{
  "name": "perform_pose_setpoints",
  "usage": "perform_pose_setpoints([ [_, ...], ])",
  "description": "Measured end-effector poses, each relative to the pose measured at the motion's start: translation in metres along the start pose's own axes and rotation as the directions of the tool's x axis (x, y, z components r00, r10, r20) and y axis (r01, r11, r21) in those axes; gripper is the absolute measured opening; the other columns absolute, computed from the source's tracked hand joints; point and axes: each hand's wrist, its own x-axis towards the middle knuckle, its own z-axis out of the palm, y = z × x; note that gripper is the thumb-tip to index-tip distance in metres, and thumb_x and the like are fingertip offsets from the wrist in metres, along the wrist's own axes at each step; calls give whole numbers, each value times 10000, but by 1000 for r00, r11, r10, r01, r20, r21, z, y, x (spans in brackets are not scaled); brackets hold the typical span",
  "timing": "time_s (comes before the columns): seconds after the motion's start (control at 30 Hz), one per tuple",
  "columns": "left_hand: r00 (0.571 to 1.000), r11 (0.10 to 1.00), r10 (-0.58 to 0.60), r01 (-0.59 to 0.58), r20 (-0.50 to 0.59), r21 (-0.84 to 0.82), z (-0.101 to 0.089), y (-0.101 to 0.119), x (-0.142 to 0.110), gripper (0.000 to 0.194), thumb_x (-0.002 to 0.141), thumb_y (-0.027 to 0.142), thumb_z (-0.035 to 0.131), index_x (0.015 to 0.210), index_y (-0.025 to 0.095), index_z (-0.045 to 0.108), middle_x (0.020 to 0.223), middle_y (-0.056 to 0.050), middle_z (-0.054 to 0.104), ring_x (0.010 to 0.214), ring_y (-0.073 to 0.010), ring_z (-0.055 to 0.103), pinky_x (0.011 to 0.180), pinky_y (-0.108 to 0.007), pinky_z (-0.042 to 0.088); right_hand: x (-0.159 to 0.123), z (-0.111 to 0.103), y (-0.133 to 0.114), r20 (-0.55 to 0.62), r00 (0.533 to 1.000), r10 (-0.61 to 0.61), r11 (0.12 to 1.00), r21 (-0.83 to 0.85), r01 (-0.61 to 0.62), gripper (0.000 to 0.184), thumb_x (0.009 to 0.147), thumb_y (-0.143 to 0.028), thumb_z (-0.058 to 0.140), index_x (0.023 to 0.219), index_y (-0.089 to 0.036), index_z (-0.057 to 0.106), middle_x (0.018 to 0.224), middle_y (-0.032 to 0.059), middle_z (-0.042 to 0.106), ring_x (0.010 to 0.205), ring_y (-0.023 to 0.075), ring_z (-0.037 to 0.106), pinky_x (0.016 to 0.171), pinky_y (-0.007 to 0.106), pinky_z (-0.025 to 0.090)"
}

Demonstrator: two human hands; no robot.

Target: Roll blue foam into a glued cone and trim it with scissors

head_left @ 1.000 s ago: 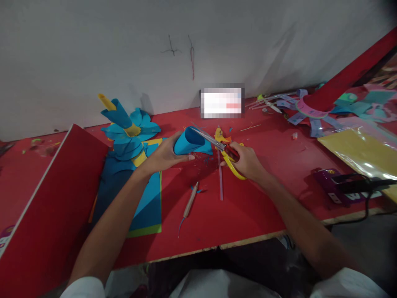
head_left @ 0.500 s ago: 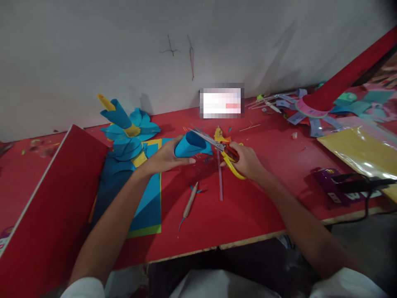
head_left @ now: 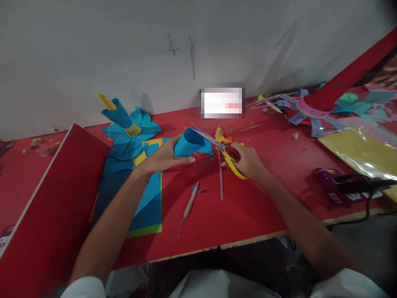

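Note:
My left hand (head_left: pixel 166 155) is wrapped round a rolled blue foam or paper sheet (head_left: pixel 189 142), whose open end faces up and right. In my right hand (head_left: pixel 246 161) is a pair of scissors (head_left: pixel 231 159) with yellow and red handles, its blades pointing left at the rim of the blue roll. Whether the blades grip the edge I cannot make out. Behind the scissors lies a yellow piece (head_left: pixel 219 134), and a clear glue stick (head_left: pixel 221 182) rests below them. A wooden-handled tool (head_left: pixel 191 198) with a thin curved tip lies nearer to me.
Blue sheets (head_left: pixel 147 211) and a blue-and-yellow flower (head_left: pixel 130 124) lie on the left, beside an upright red panel (head_left: pixel 46 198). A blurred bright rectangle (head_left: pixel 221 101) stands by the wall. At right are a purple box (head_left: pixel 331 188), a yellow packet (head_left: pixel 362 153) and a slanting red post (head_left: pixel 350 78).
The blue roll has tipped slightly in my left hand, its rim a little higher. The scissors stay almost where they were; the whole view has shifted a touch.

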Motion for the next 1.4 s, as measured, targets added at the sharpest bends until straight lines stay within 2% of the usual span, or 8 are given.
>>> perform_pose_setpoints([
  [0.13, 1000, 1000, -21, 21, 5, 0, 0, 2, 0, 583, 775, 600, 864, 1124, 161, 707, 1117, -129, 790, 1058, -328, 739, 890, -425, 623, 0, -1, -1, -16, 1000, 5, 1000, 19, -5, 378, 792, -538, 731, 765, -247, 492, 705, 34, 653, 673, 217, 606, 623, 304, 305],
  [0.37, 1000, 999, -22, 22, 2, 35, -1, 0, -1, 577, 765, 600, 873, 1097, 159, 707, 1094, -126, 787, 1062, -322, 737, 918, -426, 616, 1, -1, 0, -50, 999, 22, 999, 29, -20, 484, 784, -636, 717, 705, -245, 442, 612, -13, 523, 600, 165, 501, 599, 298, 280],
  [0.57, 997, 996, -80, 80, 11, 27, -5, 10, -5, 576, 734, 600, 891, 1089, 185, 707, 1010, -89, 789, 928, -289, 746, 812, -406, 633, 1, 0, 5, 77, 997, 10, 997, 79, -16, 387, 811, -545, 702, 983, -234, 551, 838, 45, 671, 698, 219, 586, 621, 316, 361],
  [0.63, 996, 995, -92, 92, 7, 38, -6, 12, -6, 582, 738, 588, 889, 1122, 189, 709, 1021, -86, 792, 911, -284, 749, 812, -412, 635, 0, 1, 6, 111, 994, -10, 997, 71, 2, 368, 825, -516, 700, 1014, -234, 559, 884, 53, 684, 731, 230, 605, 632, 321, 378],
  [0.8, 997, 998, -34, 38, -70, 55, -8, 11, -6, 672, 714, 586, 905, 1220, 197, 694, 1203, -111, 782, 1095, -336, 732, 922, -446, 621, -1, 2, 4, 107, 994, -7, 1000, -3, 8, 312, 826, -495, 735, 908, -246, 565, 784, 11, 633, 683, 204, 559, 613, 307, 323],
  [0.9, 998, 998, 0, 4, -64, 68, -8, 9, -5, 676, 750, 614, 872, 1250, 199, 687, 1258, -121, 770, 1170, -348, 715, 966, -450, 612, -1, 1, 2, 82, 997, -13, 1000, -21, 14, 329, 819, -504, 743, 859, -242, 548, 759, 8, 624, 666, 195, 543, 607, 303, 296],
  [1.07, 999, 996, 35, -32, -36, 82, -7, 6, -3, 816, 787, 605, 850, 1440, 187, 593, 1386, -134, 720, 1229, -348, 700, 1005, -447, 601, -1, 0, -2, 76, 997, 1, 1000, -18, 0, 346, 833, -526, 720, 844, -241, 525, 799, 28, 669, 683, 201, 566, 625, 303, 298],
  [1.4, 999, 995, 11, -6, -50, 99, -4, 7, -2, 768, 774, 657, 845, 1356, 196, 649, 1343, -136, 742, 1216, -367, 707, 991, -454, 603, -1, 6, 3, 47, 999, -11, 999, -39, 13, 360, 856, -574, 695, 868, -241, 559, 775, 41, 677, 680, 218, 593, 624, 302, 300],
])
